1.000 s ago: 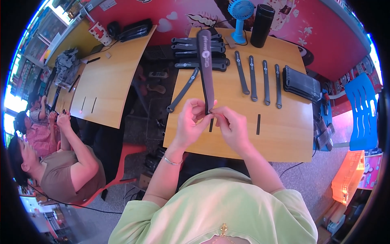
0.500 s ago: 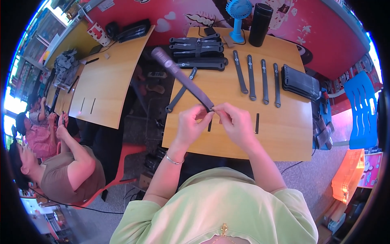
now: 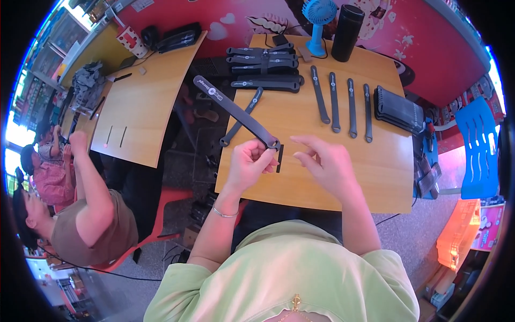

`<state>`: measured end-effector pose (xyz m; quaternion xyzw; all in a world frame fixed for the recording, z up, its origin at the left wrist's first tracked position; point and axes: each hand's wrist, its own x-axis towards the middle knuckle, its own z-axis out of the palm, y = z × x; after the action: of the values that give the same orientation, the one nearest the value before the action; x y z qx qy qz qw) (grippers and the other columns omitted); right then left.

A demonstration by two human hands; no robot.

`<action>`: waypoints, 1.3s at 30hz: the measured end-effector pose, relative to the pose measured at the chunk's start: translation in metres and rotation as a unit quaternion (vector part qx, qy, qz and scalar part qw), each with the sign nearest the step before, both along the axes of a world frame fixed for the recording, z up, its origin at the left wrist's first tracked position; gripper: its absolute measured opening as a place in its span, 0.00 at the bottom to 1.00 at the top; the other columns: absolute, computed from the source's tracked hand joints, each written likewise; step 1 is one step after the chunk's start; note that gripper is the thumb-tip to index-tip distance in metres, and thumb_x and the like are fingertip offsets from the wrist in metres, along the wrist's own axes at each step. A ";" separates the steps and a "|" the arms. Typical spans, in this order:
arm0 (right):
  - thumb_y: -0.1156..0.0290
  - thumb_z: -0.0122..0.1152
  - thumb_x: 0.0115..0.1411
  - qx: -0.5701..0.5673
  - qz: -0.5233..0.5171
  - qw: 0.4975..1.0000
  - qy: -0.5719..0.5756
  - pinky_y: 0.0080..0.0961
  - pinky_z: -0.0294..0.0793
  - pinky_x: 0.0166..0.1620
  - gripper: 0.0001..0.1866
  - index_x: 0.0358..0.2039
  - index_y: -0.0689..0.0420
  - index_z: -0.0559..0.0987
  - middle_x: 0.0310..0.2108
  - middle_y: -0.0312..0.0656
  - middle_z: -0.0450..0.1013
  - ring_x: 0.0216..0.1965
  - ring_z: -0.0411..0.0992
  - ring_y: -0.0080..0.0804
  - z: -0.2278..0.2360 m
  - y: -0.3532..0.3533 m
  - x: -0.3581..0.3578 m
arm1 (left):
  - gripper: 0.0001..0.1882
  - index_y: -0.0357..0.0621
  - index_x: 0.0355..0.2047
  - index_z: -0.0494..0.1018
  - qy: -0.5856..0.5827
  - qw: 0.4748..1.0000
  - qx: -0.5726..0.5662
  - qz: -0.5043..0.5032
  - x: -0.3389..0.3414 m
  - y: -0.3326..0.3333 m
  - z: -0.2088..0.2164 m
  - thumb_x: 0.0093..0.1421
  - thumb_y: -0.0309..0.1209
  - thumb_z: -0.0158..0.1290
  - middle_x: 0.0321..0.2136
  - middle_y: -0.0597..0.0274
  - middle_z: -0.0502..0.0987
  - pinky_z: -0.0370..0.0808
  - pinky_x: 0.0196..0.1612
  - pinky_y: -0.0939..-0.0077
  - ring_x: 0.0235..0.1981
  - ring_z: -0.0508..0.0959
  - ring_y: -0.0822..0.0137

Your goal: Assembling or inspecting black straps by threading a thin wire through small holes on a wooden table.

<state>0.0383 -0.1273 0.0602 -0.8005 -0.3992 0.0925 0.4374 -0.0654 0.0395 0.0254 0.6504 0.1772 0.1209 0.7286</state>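
Note:
My left hand (image 3: 248, 165) pinches a dark grey strap (image 3: 232, 110) near its end with the small loop. The rest of the strap slants up and away to the left, over another strap (image 3: 232, 132) lying on the table. Just right of that loop, my right hand (image 3: 330, 162) is apart from the strap, thumb and fingers spread, with nothing in it. Several grey straps (image 3: 333, 102) lie side by side farther off. A black slot mark (image 3: 280, 159) shows on the tabletop beside my left fingers.
The wooden table (image 3: 311, 194) carries bundled straps (image 3: 263, 67), a blue fan (image 3: 316, 32), a black tumbler (image 3: 346, 33) and a stack of straps (image 3: 398, 110). Left, a person (image 3: 94, 228) sits at another table (image 3: 145, 107). A blue chair (image 3: 476, 150) and orange crate (image 3: 458, 233) stand right.
My right hand has let go of the strap's loop end and moved right, its fingers opening. The strap stays in my left hand, its far end dipping a little lower and left.

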 end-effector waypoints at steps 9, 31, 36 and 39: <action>0.75 0.72 0.43 0.225 0.048 0.952 0.204 0.11 0.50 0.21 0.17 0.36 0.54 0.81 0.40 0.32 0.69 0.17 0.50 0.10 -0.038 0.013 0.006 | 0.05 0.35 0.32 0.72 -0.013 0.993 -0.053 -0.107 0.005 -0.006 0.009 0.60 0.25 0.50 0.23 0.65 0.76 0.72 0.24 0.88 0.21 0.75 0.79; 0.79 0.61 0.53 0.284 -0.040 0.954 0.086 0.17 0.72 0.31 0.05 0.32 0.61 0.80 0.37 0.40 0.74 0.28 0.72 0.21 -0.034 0.011 -0.018 | 0.09 0.38 0.29 0.69 -0.024 0.996 0.081 -0.009 0.006 -0.037 0.007 0.64 0.30 0.47 0.17 0.65 0.74 0.68 0.21 0.88 0.16 0.71 0.80; 0.82 0.59 0.52 0.309 -0.071 0.944 0.094 0.20 0.73 0.31 0.04 0.30 0.63 0.78 0.35 0.42 0.73 0.29 0.73 0.26 -0.036 0.011 -0.019 | 0.07 0.38 0.29 0.69 -0.031 0.999 0.037 -0.002 0.009 -0.044 0.007 0.62 0.29 0.49 0.18 0.64 0.74 0.68 0.20 0.89 0.16 0.72 0.80; 0.83 0.58 0.52 0.309 -0.067 0.948 0.019 0.21 0.73 0.31 0.04 0.29 0.62 0.75 0.34 0.43 0.73 0.30 0.73 0.30 -0.031 0.008 -0.014 | 0.05 0.38 0.28 0.69 -0.047 0.997 0.065 0.002 0.012 -0.047 0.013 0.60 0.26 0.51 0.16 0.65 0.74 0.68 0.19 0.89 0.15 0.72 0.80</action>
<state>0.0243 -0.1195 0.0293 -0.6489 -0.3453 -0.0503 0.6762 -0.0532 -0.0070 0.0381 0.6894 0.1356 0.1642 0.6923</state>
